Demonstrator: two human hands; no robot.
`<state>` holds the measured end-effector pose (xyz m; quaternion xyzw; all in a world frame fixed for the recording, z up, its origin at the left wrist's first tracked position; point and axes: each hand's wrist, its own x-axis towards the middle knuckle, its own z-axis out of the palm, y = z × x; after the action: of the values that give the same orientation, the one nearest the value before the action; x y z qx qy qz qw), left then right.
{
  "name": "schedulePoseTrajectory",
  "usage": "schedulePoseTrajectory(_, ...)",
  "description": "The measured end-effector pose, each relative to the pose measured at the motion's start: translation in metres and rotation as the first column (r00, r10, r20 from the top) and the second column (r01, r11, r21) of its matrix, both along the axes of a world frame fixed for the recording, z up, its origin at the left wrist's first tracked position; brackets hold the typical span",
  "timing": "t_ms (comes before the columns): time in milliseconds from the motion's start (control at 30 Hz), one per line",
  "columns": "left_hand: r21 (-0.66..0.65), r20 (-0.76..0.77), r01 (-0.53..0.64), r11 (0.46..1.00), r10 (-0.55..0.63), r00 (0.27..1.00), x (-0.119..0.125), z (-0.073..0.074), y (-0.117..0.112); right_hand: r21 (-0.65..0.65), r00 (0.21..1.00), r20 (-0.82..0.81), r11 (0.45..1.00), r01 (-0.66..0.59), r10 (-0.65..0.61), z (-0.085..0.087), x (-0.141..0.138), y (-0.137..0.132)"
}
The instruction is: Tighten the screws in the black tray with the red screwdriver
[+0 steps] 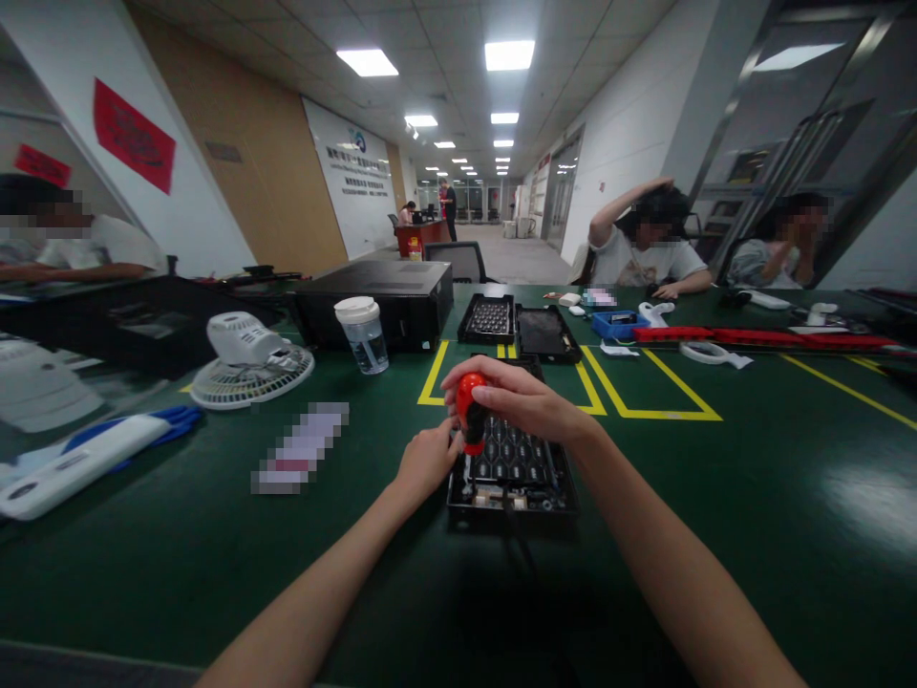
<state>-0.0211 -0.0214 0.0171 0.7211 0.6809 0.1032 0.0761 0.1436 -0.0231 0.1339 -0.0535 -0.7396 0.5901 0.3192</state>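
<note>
In the head view, my right hand (526, 397) is wrapped around the red and black handle of a screwdriver (471, 411). The tool stands nearly upright, its shaft pointing down at the near left part of an open black case (512, 521). Rows of dark, rounded cells (508, 454) fill that case, with metal and pale parts along its near end. My left hand (428, 463) is closed at the case's left edge, close to the screwdriver; its fingertips are partly hidden. Whether the screwdriver tip touches a screw is too small to tell.
Beyond the case lie another open case (489, 318) and a black lid (548, 333). A lidded cup (364, 334), white fan (247, 358) and black box (379, 296) stand to the left. A blue tray (620, 325) sits back right. Other people sit across the table.
</note>
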Motion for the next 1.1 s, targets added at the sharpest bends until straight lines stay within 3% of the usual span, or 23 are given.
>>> schedulePoseTrajectory(167, 0.017, 0.001, 0.005, 1.000, -0.005, 1.000, -0.001, -0.001, 0.000, 0.052, 1.000, 0.011, 0.999, -0.013, 0.012, 0.001, 0.008, 0.006)
schedulePoseTrajectory(633, 0.055, 0.004, 0.010, 0.998, -0.011, 1.000, -0.001, -0.004, 0.000, -0.093, 0.989, -0.128, 0.994, 0.058, -0.069, -0.017, 0.009, 0.024)
schedulePoseTrajectory(1100, 0.060, -0.011, 0.004, 0.998, -0.004, 1.000, -0.001, -0.004, 0.001, -0.074, 0.955, -0.162, 0.968, 0.239, -0.248, -0.024, -0.002, 0.026)
